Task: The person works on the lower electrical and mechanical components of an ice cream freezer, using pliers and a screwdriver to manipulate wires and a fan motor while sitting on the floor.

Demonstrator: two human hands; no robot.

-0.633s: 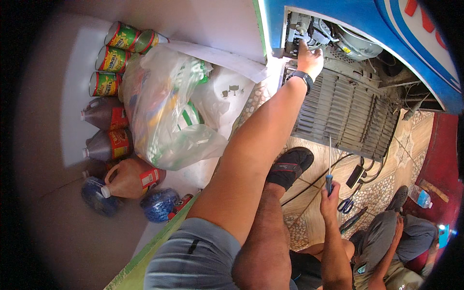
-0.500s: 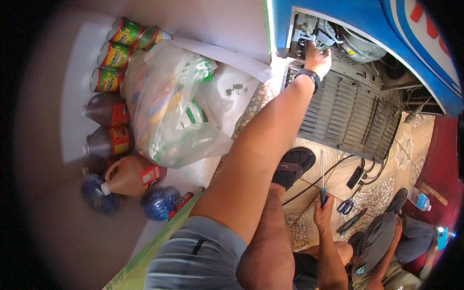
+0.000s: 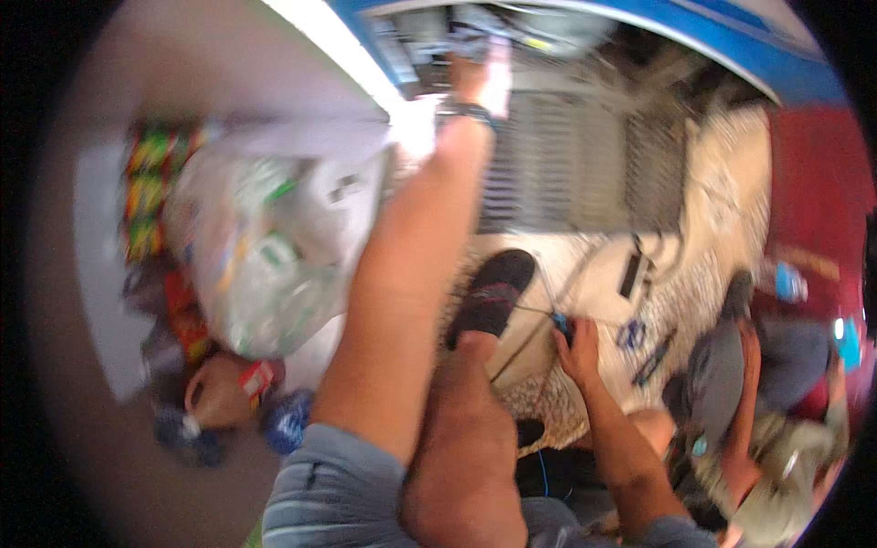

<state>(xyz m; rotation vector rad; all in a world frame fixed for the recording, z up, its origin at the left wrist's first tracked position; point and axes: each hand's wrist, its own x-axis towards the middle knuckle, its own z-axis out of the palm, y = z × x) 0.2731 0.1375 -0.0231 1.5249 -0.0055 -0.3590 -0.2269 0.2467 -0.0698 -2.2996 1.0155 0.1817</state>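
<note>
My left hand [image 3: 473, 75] reaches into the open lower compartment of a blue cabinet [image 3: 713, 41], among metal parts beside a rounded grey compressor [image 3: 566, 35]. Blur and glare hide its fingers and whatever they touch. A slatted metal grille panel [image 3: 585, 164] lies just below the opening, right of my left wrist. Lower down, above the tiled floor, my right hand [image 3: 579, 352] is closed on a screwdriver [image 3: 561, 321] with a blue-green handle; the shaft is smeared. Blue-handled scissors [image 3: 630, 334] and a dark long-handled tool [image 3: 654, 358] lie right of that hand.
A black box with cords [image 3: 633, 274] rests below the grille. My dark shoe [image 3: 498, 288] is left of the screwdriver. On the left are a stuffed plastic bag [image 3: 265, 265], cans [image 3: 146, 192] and jugs [image 3: 219, 393]. At right sits another person [image 3: 722, 374], near a plastic bottle [image 3: 790, 281].
The whole view has shifted and blurred, so the cabinet sits higher and further left. My left hand stays in the compartment. The screwdriver remains in my right hand, its shaft now pointing more to the left.
</note>
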